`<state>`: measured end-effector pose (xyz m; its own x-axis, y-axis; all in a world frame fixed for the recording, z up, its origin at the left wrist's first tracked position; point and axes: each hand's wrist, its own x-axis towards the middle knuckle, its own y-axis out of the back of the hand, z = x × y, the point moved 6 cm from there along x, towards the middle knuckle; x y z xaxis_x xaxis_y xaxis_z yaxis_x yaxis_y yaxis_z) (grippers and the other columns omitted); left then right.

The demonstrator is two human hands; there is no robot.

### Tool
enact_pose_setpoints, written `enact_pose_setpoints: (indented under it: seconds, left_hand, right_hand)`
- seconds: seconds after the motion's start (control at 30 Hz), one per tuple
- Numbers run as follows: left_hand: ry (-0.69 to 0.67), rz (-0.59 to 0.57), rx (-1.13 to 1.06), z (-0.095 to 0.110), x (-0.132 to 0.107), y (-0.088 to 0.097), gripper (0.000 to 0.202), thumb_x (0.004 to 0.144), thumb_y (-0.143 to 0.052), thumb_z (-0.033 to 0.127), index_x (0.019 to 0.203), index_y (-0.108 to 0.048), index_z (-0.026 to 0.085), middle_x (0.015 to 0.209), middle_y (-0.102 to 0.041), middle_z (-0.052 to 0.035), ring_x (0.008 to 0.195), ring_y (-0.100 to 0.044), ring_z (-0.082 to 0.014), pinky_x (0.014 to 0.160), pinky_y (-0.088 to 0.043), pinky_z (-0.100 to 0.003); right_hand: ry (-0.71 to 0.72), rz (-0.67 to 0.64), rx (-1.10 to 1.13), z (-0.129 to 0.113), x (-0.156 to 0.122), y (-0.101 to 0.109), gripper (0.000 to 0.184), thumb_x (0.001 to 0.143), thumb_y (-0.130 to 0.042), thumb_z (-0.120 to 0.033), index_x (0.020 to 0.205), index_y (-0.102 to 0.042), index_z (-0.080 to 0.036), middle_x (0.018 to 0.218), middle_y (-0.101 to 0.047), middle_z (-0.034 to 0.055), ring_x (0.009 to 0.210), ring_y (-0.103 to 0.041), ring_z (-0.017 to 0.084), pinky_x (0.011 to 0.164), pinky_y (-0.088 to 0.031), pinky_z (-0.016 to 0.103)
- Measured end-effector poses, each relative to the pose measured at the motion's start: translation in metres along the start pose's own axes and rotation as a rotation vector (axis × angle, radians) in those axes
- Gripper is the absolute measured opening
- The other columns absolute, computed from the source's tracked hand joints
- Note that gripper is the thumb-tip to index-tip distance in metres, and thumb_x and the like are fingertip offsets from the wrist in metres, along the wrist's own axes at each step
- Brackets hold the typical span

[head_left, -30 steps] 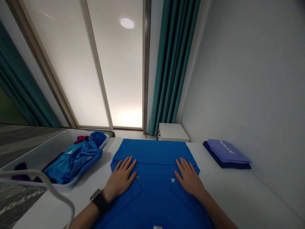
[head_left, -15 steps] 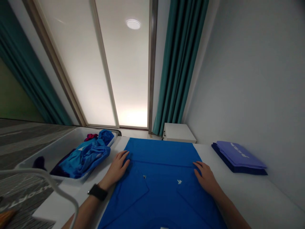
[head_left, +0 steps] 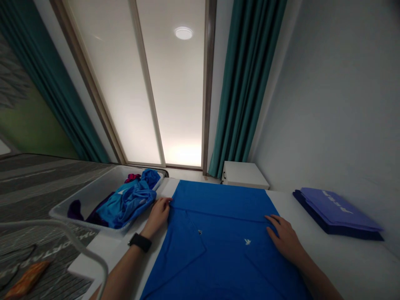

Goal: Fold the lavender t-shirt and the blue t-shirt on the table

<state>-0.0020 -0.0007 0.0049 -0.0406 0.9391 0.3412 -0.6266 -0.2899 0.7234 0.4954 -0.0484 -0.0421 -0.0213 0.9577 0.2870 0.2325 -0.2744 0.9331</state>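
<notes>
A blue T-shirt [head_left: 218,254] lies flat, face up, with a small white logo on its chest. Its sleeves are laid inward over the front, and a crease crosses it near the far end. My left hand [head_left: 160,213], with a dark watch [head_left: 139,242] on the wrist, is at the shirt's left edge by that crease, fingers drawn together on the cloth. At the right edge, my right hand [head_left: 286,237] rests on the fabric with fingers stretched out and thumb apart. The shirt's near end runs out of view.
Left of the white table [head_left: 331,258] is a translucent bin [head_left: 65,204] of crumpled clothes [head_left: 131,200]. Folded purple and navy garments [head_left: 339,208] are stacked on the right by the wall. A white cable [head_left: 78,243] curves across the lower left. Beyond stands a white cabinet [head_left: 245,173].
The view has shifted left, so everything appears further right. My left hand's fingers have drawn in from a spread pose onto the shirt's edge. My right hand stays at the right edge.
</notes>
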Motion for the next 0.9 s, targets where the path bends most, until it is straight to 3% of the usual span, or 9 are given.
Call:
enact_pose_setpoints:
  seconds: [0.17,0.47,0.57,0.7,0.9]
  left_hand:
    - [0.001,-0.029,0.059,0.003,0.000,-0.001,0.038,0.077,-0.046,0.013,0.108,-0.068,0.017,0.095,-0.064,-0.0085,0.093,-0.061,-0.0247,0.087,-0.048,-0.038]
    - [-0.053,-0.056,0.013,0.016,-0.002,0.002,0.036,0.081,-0.043,0.021,0.104,-0.071,0.019,0.091,-0.065,-0.0066,0.090,-0.060,-0.0237,0.086,-0.048,-0.038]
    - [-0.044,-0.064,0.016,0.016,-0.003,0.001,0.038,0.082,-0.043,0.021,0.106,-0.071,0.019,0.089,-0.065,-0.0066,0.089,-0.060,-0.0242,0.086,-0.048,-0.039]
    - [-0.027,-0.052,0.018,0.015,-0.003,0.001,0.036,0.083,-0.044,0.023,0.103,-0.073,0.020,0.090,-0.066,-0.0069,0.090,-0.060,-0.0248,0.086,-0.048,-0.039]
    - [-0.041,-0.026,-0.077,0.017,-0.003,0.004,0.037,0.085,-0.041,0.024,0.102,-0.072,0.017,0.093,-0.068,-0.0075,0.093,-0.061,-0.0240,0.089,-0.048,-0.038]
  right_hand:
    - [0.000,-0.006,0.009,0.002,0.000,-0.001,0.051,0.090,-0.033,-0.041,0.126,-0.060,-0.017,0.129,-0.056,0.0141,0.120,-0.052,0.029,0.103,-0.040,0.047]
    - [-0.010,0.001,-0.016,-0.003,-0.001,0.003,0.051,0.089,-0.033,-0.039,0.125,-0.061,-0.016,0.129,-0.057,0.0149,0.120,-0.052,0.030,0.102,-0.040,0.048]
    - [0.004,0.029,-0.065,-0.015,-0.001,0.010,0.050,0.089,-0.034,-0.038,0.123,-0.063,-0.016,0.127,-0.058,0.0156,0.121,-0.051,0.032,0.106,-0.035,0.053]
    - [0.140,-0.020,-0.002,-0.064,0.004,0.018,0.044,0.091,-0.037,-0.037,0.124,-0.063,-0.020,0.131,-0.058,0.0127,0.128,-0.047,0.031,0.111,-0.027,0.054]
    - [0.482,-0.216,0.303,-0.209,0.027,0.022,0.035,0.094,-0.043,-0.028,0.125,-0.060,-0.027,0.129,-0.060,0.0059,0.125,-0.049,0.023,0.111,-0.029,0.047]
